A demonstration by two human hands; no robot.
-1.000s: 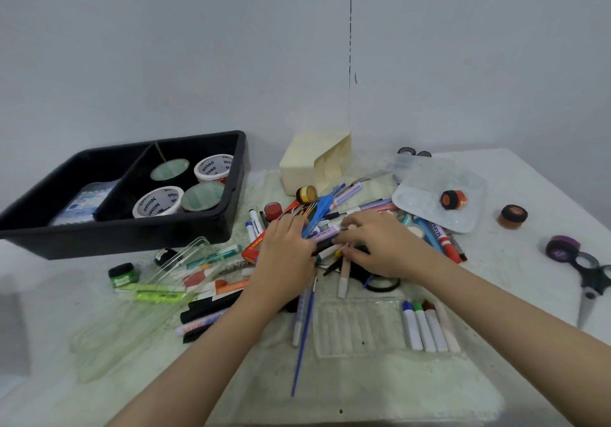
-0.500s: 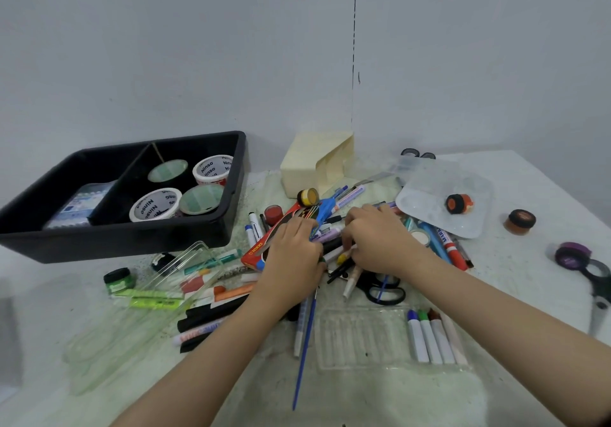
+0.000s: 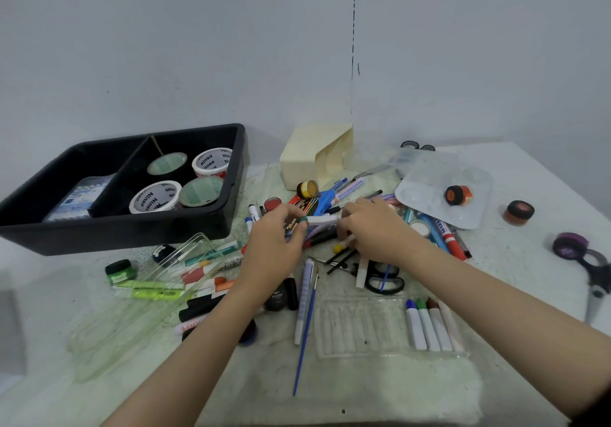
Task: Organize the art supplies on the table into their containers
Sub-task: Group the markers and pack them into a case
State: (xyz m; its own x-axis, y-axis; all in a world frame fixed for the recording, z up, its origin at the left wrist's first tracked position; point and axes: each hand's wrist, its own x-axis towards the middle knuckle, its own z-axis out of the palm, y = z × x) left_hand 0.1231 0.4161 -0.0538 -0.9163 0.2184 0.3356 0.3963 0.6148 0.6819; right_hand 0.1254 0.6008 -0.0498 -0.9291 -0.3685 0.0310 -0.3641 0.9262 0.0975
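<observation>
White marker (image 3: 322, 219) with a green cap, held level just above the pile (image 3: 325, 238) of pens at mid-bench (image 3: 515, 261). Left hand (image 3: 274, 244): fingers (image 3: 299, 225) curled, pinching the cap end. Right hand (image 3: 375, 228): fingers (image 3: 347, 216) curled onto the barrel's other end. Both hands are grasping the one marker.

Below and between the fingers: the pile, mixed colours, pens crossing each other.

Near side of the right fingers: black scissors (image 3: 383, 279), flat, partly under the wrist. Nearer again: clear insert (image 3: 357, 327), with four pens (image 3: 429, 324) side by side at its right end. Blue brush (image 3: 305, 337) runs from below the left fingers toward the camera.

Left of the left fingers: clear case (image 3: 195, 251), then green jar (image 3: 119, 270). Beyond those: black tray (image 3: 132, 228), two compartments. Four tubs (image 3: 155, 197) sit in the right one and a packet (image 3: 77, 197) in the left.

Behind the fingers: cream box (image 3: 307, 158).

Right of the right fingers: palette (image 3: 426, 201) carrying an orange-and-black pot (image 3: 458, 194). Red pen (image 3: 451, 238) lies just beside its near edge. Well to the right: orange jar (image 3: 519, 212), and purple tape (image 3: 570, 244) touching a second pair of scissors (image 3: 598, 278).
</observation>
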